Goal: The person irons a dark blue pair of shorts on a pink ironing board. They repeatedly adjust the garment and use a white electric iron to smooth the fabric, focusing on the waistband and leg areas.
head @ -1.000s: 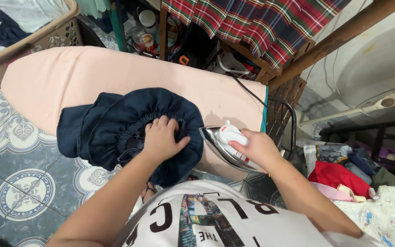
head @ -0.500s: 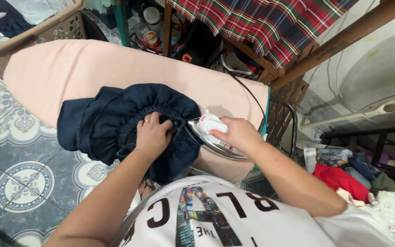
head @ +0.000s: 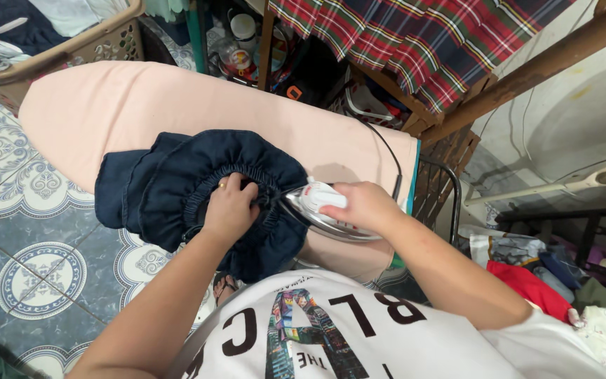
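A dark blue gathered garment (head: 177, 186) is spread on the pink ironing board (head: 106, 105), just left of frame centre. Its elastic waistband is pinned by the left hand (head: 231, 209), whose grip is pressed together on the fabric. At three o'clock of that hand, a white and silver iron (head: 320, 210) is clamped in the right hand (head: 365, 205), its tip touching the waistband. A laundry basket (head: 117, 38) is seen at eleven o'clock.
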